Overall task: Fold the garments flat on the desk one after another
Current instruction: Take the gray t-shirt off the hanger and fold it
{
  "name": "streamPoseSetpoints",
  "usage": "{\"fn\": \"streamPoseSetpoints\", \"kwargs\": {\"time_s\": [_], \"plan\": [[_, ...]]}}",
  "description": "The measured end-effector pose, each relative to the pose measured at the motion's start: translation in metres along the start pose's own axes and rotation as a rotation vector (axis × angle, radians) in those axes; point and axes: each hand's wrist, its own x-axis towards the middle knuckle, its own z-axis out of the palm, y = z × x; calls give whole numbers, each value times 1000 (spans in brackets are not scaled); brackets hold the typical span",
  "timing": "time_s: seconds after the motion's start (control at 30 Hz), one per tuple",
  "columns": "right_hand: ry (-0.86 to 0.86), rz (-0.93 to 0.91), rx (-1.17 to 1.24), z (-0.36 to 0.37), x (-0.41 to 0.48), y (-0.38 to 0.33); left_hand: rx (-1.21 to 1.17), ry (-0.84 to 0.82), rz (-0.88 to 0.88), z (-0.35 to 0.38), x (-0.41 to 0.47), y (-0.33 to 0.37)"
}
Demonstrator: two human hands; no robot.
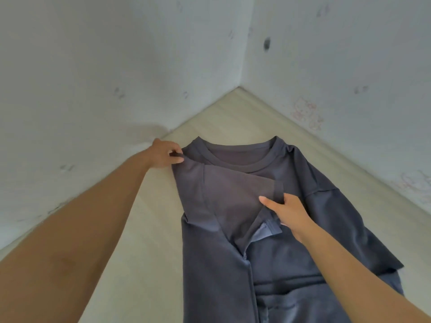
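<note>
Dark grey fabric T-shirt (291, 264) lies centre-frame on the pale wood-grain surface (144, 229); left hand (164, 153) pinches its shoulder fold, right hand (288, 213) grips the folded-in sleeve (233, 197).

Scuffed white walls (98, 66) corner a pale wooden desk (235, 117)

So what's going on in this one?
A person is folding a dark grey T-shirt laid out on a pale desk set in a wall corner. The left hand pinches the fabric at the shoulder fold. The right hand holds the cuff of the sleeve folded in across the chest. The other sleeve lies spread out, not yet folded.
</note>
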Motion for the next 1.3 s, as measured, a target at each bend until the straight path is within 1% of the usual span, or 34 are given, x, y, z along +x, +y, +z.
{"fn": "streamPoseSetpoints", "kwargs": {"time_s": [0.07,0.1,0.13,0.2,0.27,0.3,0.33,0.37,0.43,0.5,0.6,0.63,0.67,0.73,0.8,0.87,1.0,1.03,1.1,1.17,1.2,1.27,1.3], "plan": [[62,-145,-12,-1,-8,-4,-227,-21,89,-15,-3,9],[92,-215,-19,-2,-12,-6,-267,-14,119,-21,-3,11],[124,-269,-36,-5,-14,-5,-228,22,146,-26,0,12],[211,-312,-123,-9,-13,0,1,164,144,-26,9,10],[262,-264,-288,-13,-5,10,206,291,80,-17,14,16],[271,-195,-358,-14,-2,14,284,320,49,-9,16,20],[278,-108,-376,-14,1,17,351,347,17,-2,15,26],[278,-29,-355,-14,0,15,379,376,-13,7,15,30],[255,24,-316,-13,-4,10,349,442,-30,26,8,40],[158,18,-334,-12,-10,6,301,486,53,47,-6,54],[-67,12,-469,-18,-15,10,136,422,229,75,-38,75],[-109,-9,-517,-22,-16,10,107,390,280,85,-51,79],[-102,-41,-555,-25,-15,13,112,360,326,95,-62,82],[34,-112,-554,-33,-18,21,207,288,354,122,-84,89],[156,-144,-488,-37,-21,33,345,142,287,147,-101,92],[160,-173,-506,-37,-23,44,438,65,228,161,-106,92],[147,-212,-527,-49,-36,54,401,-12,151,163,-106,106],[165,-225,-512,-55,-41,54,369,-19,165,162,-106,112],[239,-248,-487,-71,-49,56,292,28,236,162,-107,128],[338,-252,-560,-96,-60,61,258,82,301,169,-109,154],[344,-221,-631,-105,-64,63,251,99,312,174,-110,164],[268,-117,-851,-124,-75,72,244,101,318,188,-112,194],[206,-84,-970,-129,-78,78,242,72,311,195,-113,208]]}}
